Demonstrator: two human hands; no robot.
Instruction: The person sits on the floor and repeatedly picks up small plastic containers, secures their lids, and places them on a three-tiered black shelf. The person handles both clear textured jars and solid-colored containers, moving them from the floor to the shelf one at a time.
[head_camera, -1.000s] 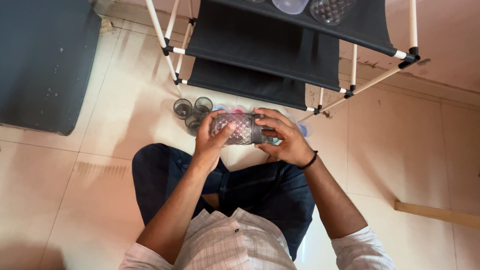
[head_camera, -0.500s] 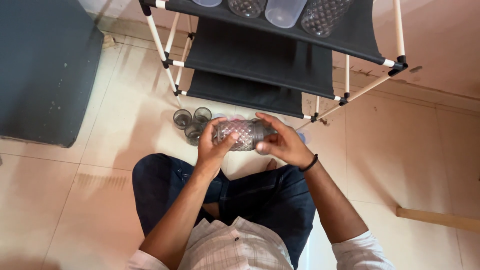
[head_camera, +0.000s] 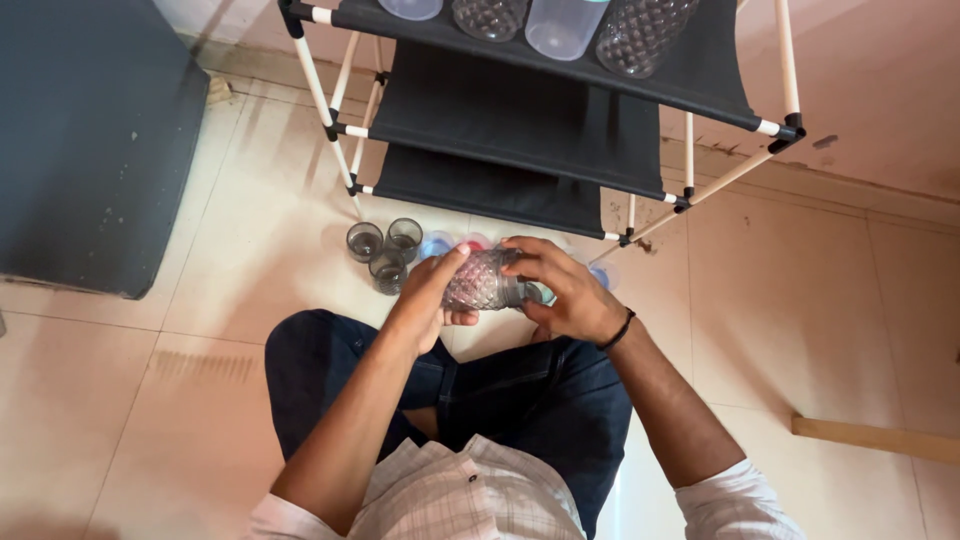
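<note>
We are looking straight down at a pale tiled floor (head_camera: 820, 330), which is filling most of the view. A big dark grey block (head_camera: 90, 140) is standing on it at the upper left. Ahead of us a rack (head_camera: 530, 120) with black fabric shelves and thin white poles is rising in three tiers; on its top shelf clear patterned jars (head_camera: 640, 35) and smooth translucent cups (head_camera: 560, 25) are standing in a row, partly cut off by the upper edge. Below, we are seeing the person's own legs in dark blue jeans (head_camera: 520, 400) and a pale checked shirt (head_camera: 460, 495). A strip of light wood (head_camera: 880, 438) is lying on the floor at the far right. Both hands are holding a clear, diamond-patterned jar (head_camera: 482, 281) on its side, just above the knees and in front of the lowest shelf. The left hand (head_camera: 430, 295) is wrapping its grip around the jar's left end, thumb on top. The right hand (head_camera: 565, 290), with a dark band at the wrist, is curling its grip over the right end, fingers pressing on the jar. On the floor just beyond the left hand three small smoky glasses (head_camera: 385, 250) are standing close together, with bluish and pinkish cups (head_camera: 455, 244) partly hidden behind the jar.
</note>
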